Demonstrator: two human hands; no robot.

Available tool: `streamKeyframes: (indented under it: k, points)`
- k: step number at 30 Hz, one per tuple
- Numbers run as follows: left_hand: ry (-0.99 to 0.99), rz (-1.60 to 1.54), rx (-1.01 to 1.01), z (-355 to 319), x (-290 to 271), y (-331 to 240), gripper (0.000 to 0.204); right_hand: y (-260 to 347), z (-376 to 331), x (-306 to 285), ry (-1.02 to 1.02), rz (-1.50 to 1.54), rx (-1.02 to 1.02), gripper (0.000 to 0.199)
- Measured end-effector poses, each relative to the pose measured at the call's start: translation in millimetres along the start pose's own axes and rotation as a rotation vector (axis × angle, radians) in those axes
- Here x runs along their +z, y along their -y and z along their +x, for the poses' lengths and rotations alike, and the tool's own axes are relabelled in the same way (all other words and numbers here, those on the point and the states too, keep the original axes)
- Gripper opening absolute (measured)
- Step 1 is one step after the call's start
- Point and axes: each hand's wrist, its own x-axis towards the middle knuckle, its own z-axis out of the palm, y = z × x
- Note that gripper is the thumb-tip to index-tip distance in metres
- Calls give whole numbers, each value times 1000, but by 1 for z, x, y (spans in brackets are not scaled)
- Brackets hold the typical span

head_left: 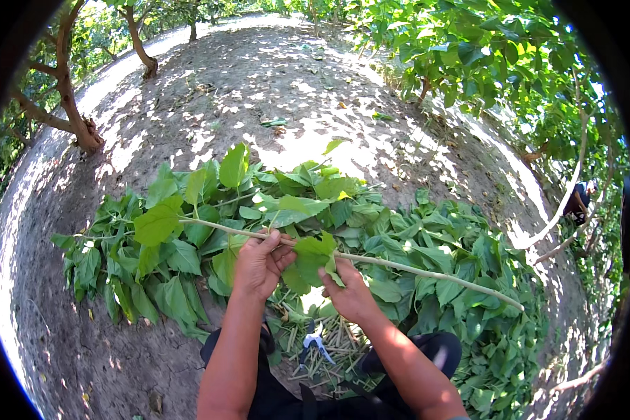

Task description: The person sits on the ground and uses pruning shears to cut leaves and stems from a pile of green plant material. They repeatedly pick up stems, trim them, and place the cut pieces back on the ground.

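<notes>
A long leafy branch (434, 275) stretches across in front of me, its bare pale end pointing right and its leafy end left. My left hand (260, 266) grips its middle, thumb on top. Close by on the right, my right hand (348, 292) closes around the branch and a broad green leaf (313, 255); the leaf partly hides those fingers. Beneath both hands spreads a heap of cut leafy branches (182, 259). Pruning shears (315, 343) with pale handles lie on the ground between my legs, among short cut stems (337, 336).
More leafy cuttings (490, 364) pile up at my right side. Tree trunks (77, 112) rise at the far left, and leafy trees (462, 49) stand at the far right. Pale bare branches (567, 196) hang at the right. Dry, sun-dappled soil (210, 105) extends ahead.
</notes>
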Motion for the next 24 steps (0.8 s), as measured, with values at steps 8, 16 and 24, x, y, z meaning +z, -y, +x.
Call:
streamKeyframes:
  k: [8,16,24]
  points:
    - [-24,-9,-17,4,-12,-4,12,27,9,3,-56,-64,142,26]
    - [40,-154,22,15,-17,11,13,35,4,-4,11,154,420,27]
    - [13,-182,104,21,-23,0,13,41,-15,-34,218,74,202,25]
